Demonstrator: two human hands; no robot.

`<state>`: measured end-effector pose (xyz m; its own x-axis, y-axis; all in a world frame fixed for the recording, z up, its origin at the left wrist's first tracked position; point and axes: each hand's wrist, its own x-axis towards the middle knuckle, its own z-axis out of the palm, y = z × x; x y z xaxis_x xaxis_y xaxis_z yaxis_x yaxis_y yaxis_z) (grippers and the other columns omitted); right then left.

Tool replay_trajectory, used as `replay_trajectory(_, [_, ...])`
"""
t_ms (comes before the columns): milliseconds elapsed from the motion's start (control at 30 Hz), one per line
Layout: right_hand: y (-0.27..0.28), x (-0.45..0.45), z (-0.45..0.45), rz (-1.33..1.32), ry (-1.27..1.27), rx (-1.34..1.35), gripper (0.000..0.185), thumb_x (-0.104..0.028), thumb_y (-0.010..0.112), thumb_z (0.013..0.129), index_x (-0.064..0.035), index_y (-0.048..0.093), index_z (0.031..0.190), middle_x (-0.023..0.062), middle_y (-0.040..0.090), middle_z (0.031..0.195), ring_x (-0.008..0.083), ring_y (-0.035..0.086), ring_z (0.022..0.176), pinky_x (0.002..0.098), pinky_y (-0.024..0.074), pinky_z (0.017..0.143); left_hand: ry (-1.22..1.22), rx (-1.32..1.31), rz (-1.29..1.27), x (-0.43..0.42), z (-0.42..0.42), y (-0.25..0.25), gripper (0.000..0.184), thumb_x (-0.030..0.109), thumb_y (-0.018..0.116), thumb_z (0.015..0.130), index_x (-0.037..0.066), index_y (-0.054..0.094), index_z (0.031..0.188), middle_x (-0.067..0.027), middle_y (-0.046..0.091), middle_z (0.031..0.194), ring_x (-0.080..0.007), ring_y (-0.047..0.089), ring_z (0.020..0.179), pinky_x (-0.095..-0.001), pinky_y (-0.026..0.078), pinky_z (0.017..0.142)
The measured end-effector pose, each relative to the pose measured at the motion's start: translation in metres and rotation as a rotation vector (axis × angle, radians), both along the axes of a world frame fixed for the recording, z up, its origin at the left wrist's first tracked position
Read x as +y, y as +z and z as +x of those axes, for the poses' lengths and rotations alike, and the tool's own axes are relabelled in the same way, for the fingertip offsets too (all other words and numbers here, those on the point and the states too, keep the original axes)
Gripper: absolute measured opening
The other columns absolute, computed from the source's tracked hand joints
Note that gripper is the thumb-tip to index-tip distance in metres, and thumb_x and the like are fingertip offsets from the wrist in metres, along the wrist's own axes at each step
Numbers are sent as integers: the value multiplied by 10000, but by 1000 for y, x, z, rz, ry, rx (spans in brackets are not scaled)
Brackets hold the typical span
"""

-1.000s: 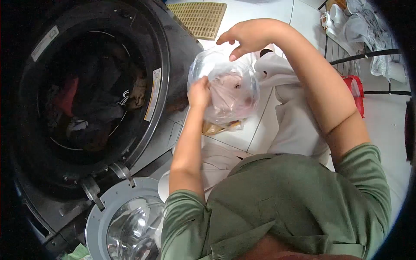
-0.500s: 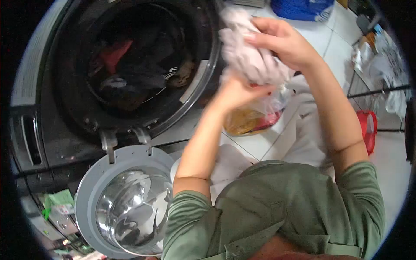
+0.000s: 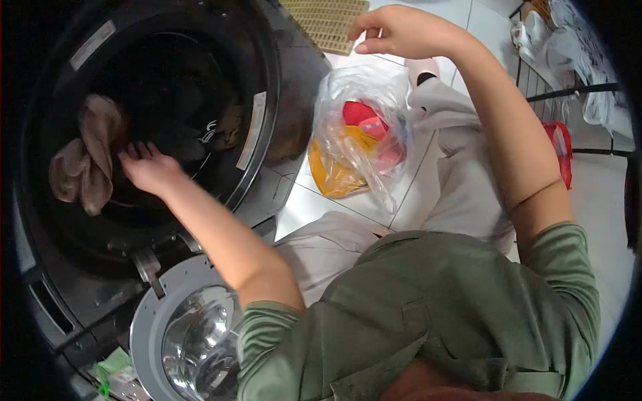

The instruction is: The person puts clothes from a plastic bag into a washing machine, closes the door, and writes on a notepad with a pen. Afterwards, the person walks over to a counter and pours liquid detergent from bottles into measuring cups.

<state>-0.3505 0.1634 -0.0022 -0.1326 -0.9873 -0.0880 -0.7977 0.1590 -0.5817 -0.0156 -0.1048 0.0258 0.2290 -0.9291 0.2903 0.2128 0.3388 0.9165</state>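
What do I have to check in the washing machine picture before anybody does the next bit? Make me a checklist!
1. Round door swung open: ok.
2. Left hand not gripping the pinkish-brown cloth: ok, its fingers are spread.
3. Cloth all the way inside the drum: cannot tell, it overlaps the dark opening and its rim.
4. Right hand empty: ok, it hangs above the tiled floor.
5. Clear plastic bag empty: not ok, red and yellow items show through it.
6. Machine switched off: cannot tell, no lit display shows.
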Motion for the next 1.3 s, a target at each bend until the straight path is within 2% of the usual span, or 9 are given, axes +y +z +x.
replay_trajectory(133, [6, 1, 3, 5, 76, -36, 396, -279, 660, 846, -12, 618, 1135, 203, 680, 988, 351, 653, 900, 409, 507, 800, 120, -852, -811, 94, -89, -114, 129, 43, 536, 843, 21, 591, 957, -125, 588, 989, -275, 552, 825, -400, 419, 837])
replay_trajectory(233, [-13, -9, -2, 30, 113, 15, 419, -279, 663, 844, -6, 609, 1157, 204, 680, 988, 352, 652, 913, 412, 508, 810, -868, -1252, -602, 148, -144, -255, 210, 7, 564, 792, 61, 645, 977, -145, 627, 1001, -346, 566, 1030, -427, 453, 889])
replay_trajectory(367, [-14, -5, 0, 34, 159, -18, 425, -257, 675, 829, -14, 602, 1170, 188, 679, 1017, 307, 660, 910, 370, 510, 815, -811, -1666, -328, 164, -93, -408, 270, 78, 496, 874, 57, 562, 1135, -177, 472, 1354, -339, 527, 1175, -433, 453, 967])
replay_trajectory(433, [-19, -2, 6, 69, 81, -18, 404, -263, 661, 861, -53, 592, 1199, 157, 666, 1013, 256, 661, 888, 362, 519, 785, -955, -1783, 0, 149, -46, -459, 235, 71, 639, 811, 57, 599, 1041, -164, 597, 1164, -390, 581, 1065, -477, 483, 876])
replay_trajectory(633, [-26, -13, 14, 176, 126, 79, 507, -313, 694, 833, -95, 560, 1270, 174, 649, 1100, 302, 632, 1044, 400, 493, 880, -1262, -1133, 432, 110, -29, -376, 112, 121, 681, 835, 73, 624, 920, -30, 632, 765, -193, 617, 700, -364, 494, 661])
replay_trajectory(667, [-32, -16, 16, 175, 141, 121, 533, -333, 712, 818, -97, 560, 1270, 171, 648, 1107, 301, 624, 1062, 399, 485, 899, -1282, -1037, 606, 121, -54, -293, 145, 168, 701, 836, 59, 607, 854, 29, 544, 706, -86, 500, 642, -265, 434, 580])
replay_trajectory(933, [-67, -36, 54, 114, 225, -269, 588, -347, 779, 730, -87, 588, 1223, 151, 633, 1179, 277, 601, 1083, 353, 466, 932, -1225, 82, 23, 129, -101, -72, 107, 123, 568, 941, 31, 585, 992, -68, 616, 1017, -148, 570, 950, -314, 472, 835])
replay_trajectory(1067, [-50, -45, 17, -143, -189, -351, 453, -182, 762, 711, -100, 634, 1138, 120, 652, 1141, 265, 605, 1075, 352, 464, 928, -401, -342, -265, 146, -117, -149, 163, 161, 467, 995, 10, 521, 968, -74, 550, 897, -168, 540, 818, -304, 451, 777])
replay_trajectory(1300, [-1, 2, -27, -855, -522, -384, 365, -110, 701, 789, -2, 609, 1125, 70, 673, 1024, 167, 626, 934, 319, 485, 850, -932, -1225, -325, 182, -100, -414, 327, 137, 582, 841, 44, 561, 1154, -233, 575, 1158, -391, 562, 1066, -466, 444, 917])
